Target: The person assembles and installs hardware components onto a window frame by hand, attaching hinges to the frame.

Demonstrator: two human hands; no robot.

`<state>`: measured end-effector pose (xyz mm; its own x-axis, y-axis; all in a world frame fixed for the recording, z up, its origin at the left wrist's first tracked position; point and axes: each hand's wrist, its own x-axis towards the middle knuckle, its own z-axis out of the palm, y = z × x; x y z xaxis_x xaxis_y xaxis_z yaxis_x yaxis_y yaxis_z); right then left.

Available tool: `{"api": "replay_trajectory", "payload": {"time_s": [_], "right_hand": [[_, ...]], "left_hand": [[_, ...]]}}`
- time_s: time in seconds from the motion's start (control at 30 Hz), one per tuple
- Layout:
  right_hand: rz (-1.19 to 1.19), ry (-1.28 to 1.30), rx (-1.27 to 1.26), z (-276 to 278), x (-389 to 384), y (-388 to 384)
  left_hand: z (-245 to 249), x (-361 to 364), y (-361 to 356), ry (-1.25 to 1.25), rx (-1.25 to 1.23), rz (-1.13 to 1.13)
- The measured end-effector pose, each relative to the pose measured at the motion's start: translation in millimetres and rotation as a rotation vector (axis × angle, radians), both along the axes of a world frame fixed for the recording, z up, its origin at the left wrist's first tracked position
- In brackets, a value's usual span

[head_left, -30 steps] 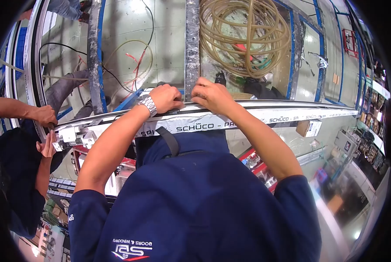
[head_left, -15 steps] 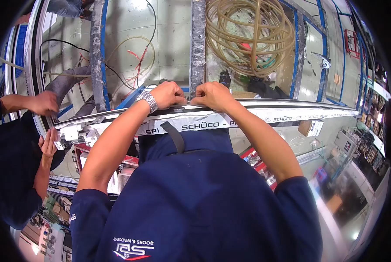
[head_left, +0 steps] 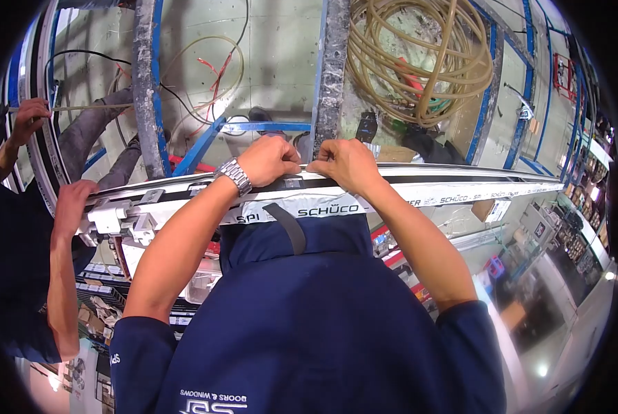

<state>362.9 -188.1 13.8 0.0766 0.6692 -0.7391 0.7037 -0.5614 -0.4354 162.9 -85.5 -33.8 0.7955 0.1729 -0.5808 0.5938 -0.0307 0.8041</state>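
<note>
A long white window-frame profile (head_left: pixel 399 200) wrapped in printed SCHÜCO film lies across in front of my body, with black channels along its top. My left hand (head_left: pixel 271 162), a metal watch (head_left: pixel 234 176) on its wrist, rests at the profile's far edge with thumb and fingers pinched. Close beside it on the right, my right hand (head_left: pixel 348 163) is pinched at the same edge. Whatever is between the fingertips is too small to make out. White hardware blocks (head_left: pixel 116 217) sit on the profile's left end.
At the left a co-worker's one hand (head_left: pixel 32 117) is by an upright profile (head_left: pixel 41 83), the other hand (head_left: pixel 74 200) near the corner. Paint-marked blue supports (head_left: pixel 330 76) run beyond the profile. A coiled hose (head_left: pixel 426 69) lies on the floor (head_left: pixel 271 65).
My hands stay pinched at the far edge, a little lower in view. The view has shifted slightly. The co-worker's one hand has moved up and away to the upright profile; the other is higher.
</note>
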Motion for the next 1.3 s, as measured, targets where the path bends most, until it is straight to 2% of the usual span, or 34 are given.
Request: {"api": "replay_trajectory", "payload": {"time_s": [0.1,0.2,0.23,0.33,0.37,0.5,0.63,0.73,0.83,0.93,1.03,1.17,1.3], "right_hand": [[-0.07,-0.078,0.029,-3,-6,-2],[-0.191,-0.018,-0.052,-3,-3,-3],[-0.221,0.033,-0.091,-2,-1,-2],[-0.277,0.249,0.082,0,10,-11],[-0.085,0.221,0.247,-4,16,-22],[0.123,0.199,0.272,4,23,-26],[0.199,0.15,0.305,7,21,-22],[0.153,0.105,0.225,7,12,-18],[0.083,0.07,0.249,-3,3,-21],[0.03,0.069,0.232,-4,-3,-16],[0.152,0.061,0.263,-7,-2,-11],[0.398,0.039,0.358,-13,5,6],[0.511,0.128,0.226,-17,11,38]], "left_hand": [[0,2,1,0.041,-0.065,0.041],[6,1,2,0.054,-0.119,0.072],[8,1,-1,0.057,-0.131,0.109],[5,2,-5,0.157,-0.154,0.085],[4,3,-5,0.137,-0.169,0.107],[5,13,-2,0.142,-0.172,0.091],[3,12,-4,0.127,-0.154,0.1],[4,12,-4,0.159,-0.205,0.106],[8,13,-2,0.212,-0.231,0.09],[-7,9,-6,0.197,-0.394,0.13],[-16,4,-8,0.171,-0.461,0.152],[-25,0,-15,0.125,-0.414,0.209],[-21,0,-13,0.161,-0.369,0.171]]}}
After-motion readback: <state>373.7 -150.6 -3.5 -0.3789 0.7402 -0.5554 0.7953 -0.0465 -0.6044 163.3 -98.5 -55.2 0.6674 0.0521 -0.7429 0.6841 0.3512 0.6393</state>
